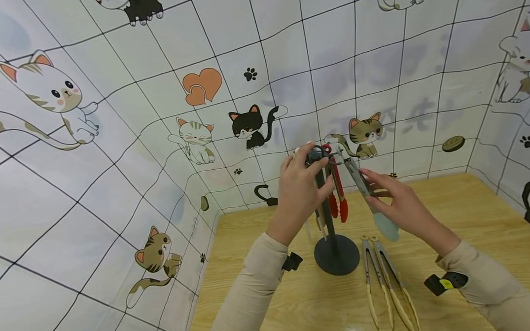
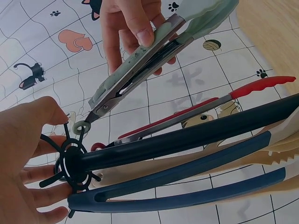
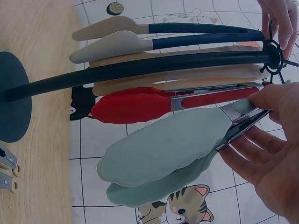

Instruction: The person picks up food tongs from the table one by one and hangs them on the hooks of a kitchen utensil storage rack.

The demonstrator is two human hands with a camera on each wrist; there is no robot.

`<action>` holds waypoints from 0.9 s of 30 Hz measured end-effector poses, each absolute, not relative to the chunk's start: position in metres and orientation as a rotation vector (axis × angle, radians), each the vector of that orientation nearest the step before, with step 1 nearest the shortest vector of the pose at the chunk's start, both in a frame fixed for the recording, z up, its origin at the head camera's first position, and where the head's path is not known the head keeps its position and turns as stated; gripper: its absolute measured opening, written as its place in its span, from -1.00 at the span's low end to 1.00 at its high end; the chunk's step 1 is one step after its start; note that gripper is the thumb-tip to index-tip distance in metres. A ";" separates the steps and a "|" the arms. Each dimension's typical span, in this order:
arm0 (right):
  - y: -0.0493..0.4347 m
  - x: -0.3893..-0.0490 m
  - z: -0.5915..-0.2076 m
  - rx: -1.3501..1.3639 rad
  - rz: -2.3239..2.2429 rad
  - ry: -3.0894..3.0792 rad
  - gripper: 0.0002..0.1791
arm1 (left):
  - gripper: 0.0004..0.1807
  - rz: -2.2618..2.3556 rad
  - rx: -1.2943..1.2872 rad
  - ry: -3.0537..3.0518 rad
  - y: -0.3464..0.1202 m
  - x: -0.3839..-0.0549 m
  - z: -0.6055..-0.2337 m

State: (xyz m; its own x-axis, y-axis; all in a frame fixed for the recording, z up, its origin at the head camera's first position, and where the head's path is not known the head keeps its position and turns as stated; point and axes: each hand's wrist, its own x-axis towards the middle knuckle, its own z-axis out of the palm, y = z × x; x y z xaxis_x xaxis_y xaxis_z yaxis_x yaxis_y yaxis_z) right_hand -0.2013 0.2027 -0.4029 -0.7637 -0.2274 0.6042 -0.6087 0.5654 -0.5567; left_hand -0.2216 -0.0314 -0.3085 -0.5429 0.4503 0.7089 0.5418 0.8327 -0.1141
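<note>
Mint-green tongs (image 1: 385, 225) have the spotlight, hanging at a slant on the right of the dark stand (image 1: 337, 255), tips down and clear of the table (image 1: 449, 212)! The right hand (image 1: 402, 204) has them pinched, thumb on one side of the handle, fingers on the other. Up top, the left hand (image 1: 301, 181) grips the stand's head, fingers curled among its hooks. And look at the left wrist view: the tongs' little ring (image 2: 81, 127) is right at one of those hooks, beside the left fingers; whether the hook bears any weight, I can't tell.

Plenty of company on the stand, too! Red tongs (image 3: 131, 105) hang just beside the mint pair, red tips pointing down. Round the pole hang blue-handled tongs (image 2: 187, 200) with pale tips, and close by them a beige utensil (image 2: 135, 170), partly hidden behind the pole.

Down on the wooden tabletop, two tan-tipped pairs lie side by side, right of the stand's round base: a nearer-to-the-base pair (image 1: 371, 301) and an outer pair (image 1: 401, 305), both with legs spread and ring ends toward the wall (image 1: 128, 191), all cartoon cats and black grid lines. Beige sleeves (image 1: 252, 289) cover both forearms.
</note>
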 end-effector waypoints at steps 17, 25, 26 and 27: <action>0.199 -0.206 -0.411 0.678 1.124 -2.355 -0.21 | -0.64 -0.135 -0.704 -2.235 -0.031 -0.222 -0.311; 0.197 -0.206 -0.412 0.676 1.133 -2.364 -0.22 | -0.64 -0.139 -0.696 -2.240 -0.030 -0.221 -0.310; 0.197 -0.206 -0.412 0.676 1.138 -2.364 -0.22 | -0.64 -0.139 -0.697 -2.239 -0.030 -0.221 -0.310; 0.197 -0.206 -0.412 0.675 1.141 -2.365 -0.22 | -0.64 -0.142 -0.698 -2.238 -0.030 -0.221 -0.310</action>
State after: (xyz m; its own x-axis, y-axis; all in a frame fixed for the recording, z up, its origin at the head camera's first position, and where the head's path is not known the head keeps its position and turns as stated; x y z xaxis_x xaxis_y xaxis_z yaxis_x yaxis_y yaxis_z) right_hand -0.2059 0.1966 -0.4118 -0.7906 -0.2390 0.5637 -0.5900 0.5435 -0.5971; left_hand -0.2213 -0.0303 -0.3104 -0.5512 0.4386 0.7098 0.5250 0.8435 -0.1135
